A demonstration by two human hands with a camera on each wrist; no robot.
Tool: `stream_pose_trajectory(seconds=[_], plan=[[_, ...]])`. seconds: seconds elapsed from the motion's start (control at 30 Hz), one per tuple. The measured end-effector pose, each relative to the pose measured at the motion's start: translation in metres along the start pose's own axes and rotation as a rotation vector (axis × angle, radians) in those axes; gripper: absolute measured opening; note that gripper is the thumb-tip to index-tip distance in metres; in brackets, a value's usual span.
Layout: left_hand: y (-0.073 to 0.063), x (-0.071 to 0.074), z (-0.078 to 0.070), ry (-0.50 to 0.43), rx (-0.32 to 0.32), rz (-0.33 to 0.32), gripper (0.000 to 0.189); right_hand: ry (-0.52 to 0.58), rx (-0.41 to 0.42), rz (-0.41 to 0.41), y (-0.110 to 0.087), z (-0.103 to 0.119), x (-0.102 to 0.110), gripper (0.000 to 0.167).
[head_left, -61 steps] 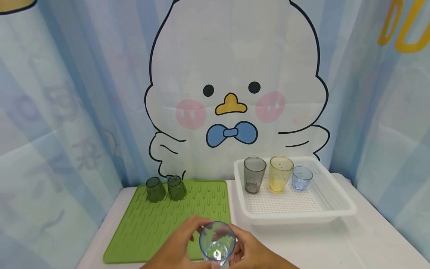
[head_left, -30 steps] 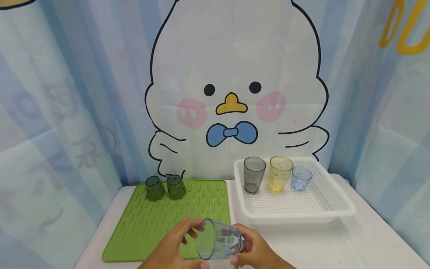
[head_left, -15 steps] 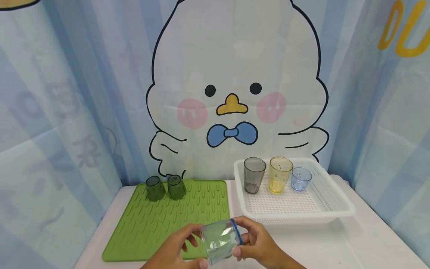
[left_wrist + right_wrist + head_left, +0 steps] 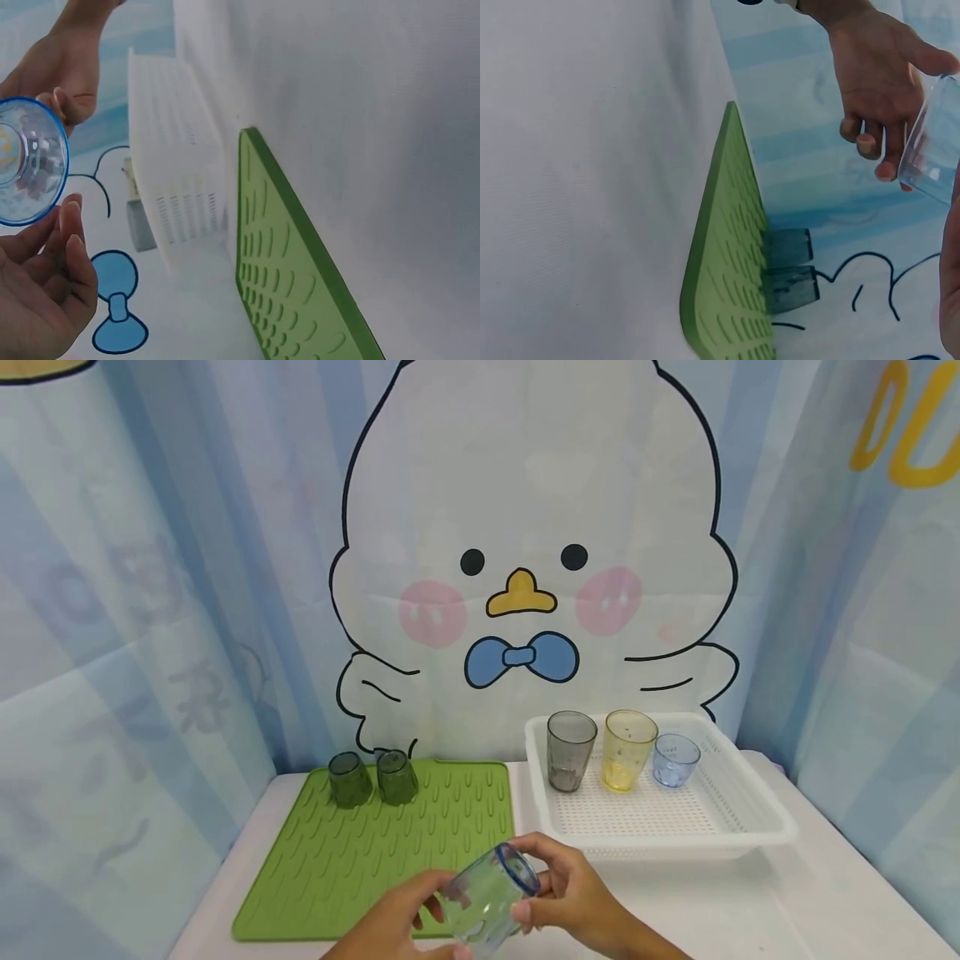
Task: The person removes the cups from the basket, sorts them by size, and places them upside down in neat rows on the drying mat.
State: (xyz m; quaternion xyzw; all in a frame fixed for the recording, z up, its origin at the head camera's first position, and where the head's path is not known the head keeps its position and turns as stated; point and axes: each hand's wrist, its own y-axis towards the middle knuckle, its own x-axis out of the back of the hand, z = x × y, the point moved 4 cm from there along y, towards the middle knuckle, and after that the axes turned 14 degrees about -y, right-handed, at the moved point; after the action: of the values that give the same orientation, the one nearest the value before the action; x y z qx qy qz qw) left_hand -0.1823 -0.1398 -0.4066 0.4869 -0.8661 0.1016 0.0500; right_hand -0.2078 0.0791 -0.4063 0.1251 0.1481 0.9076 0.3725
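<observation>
The left hand (image 4: 393, 917) and right hand (image 4: 577, 893) both hold a clear round cup with a blue ring at one end (image 4: 483, 897), the left down low and the right up by the ring. The cup is tipped, blue end up to the right, near the front right corner of a flat green mat with long raised bumps (image 4: 375, 860). Half a second ago it lay more on its side; now the blue end is turned up more. The white worktop (image 4: 720, 906) stretches out to the right of the hands, up to the front edge of a white basket full of small holes (image 4: 671, 841). A thin strip of worktop runs between mat and basket. At the back of the mat, two short dark green cups (image 4: 397, 778) stand side by side. In the basket stand a tall see-through grey cup (image 4: 572, 752), a tall see-through yellow cup (image 4: 628, 752) and a short see-through blue cup (image 4: 677, 762). Behind hangs a blue and white cloth curtain with a big bird (image 4: 525, 485).
</observation>
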Motion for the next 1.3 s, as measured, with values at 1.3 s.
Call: stream_pose_trajectory(seconds=[1.3], plan=[[-0.048,0.092,0.077,0.037,0.082,-0.047,0.041,-0.177,-0.198,-0.076,0.067,0.001,-0.005,0.055]])
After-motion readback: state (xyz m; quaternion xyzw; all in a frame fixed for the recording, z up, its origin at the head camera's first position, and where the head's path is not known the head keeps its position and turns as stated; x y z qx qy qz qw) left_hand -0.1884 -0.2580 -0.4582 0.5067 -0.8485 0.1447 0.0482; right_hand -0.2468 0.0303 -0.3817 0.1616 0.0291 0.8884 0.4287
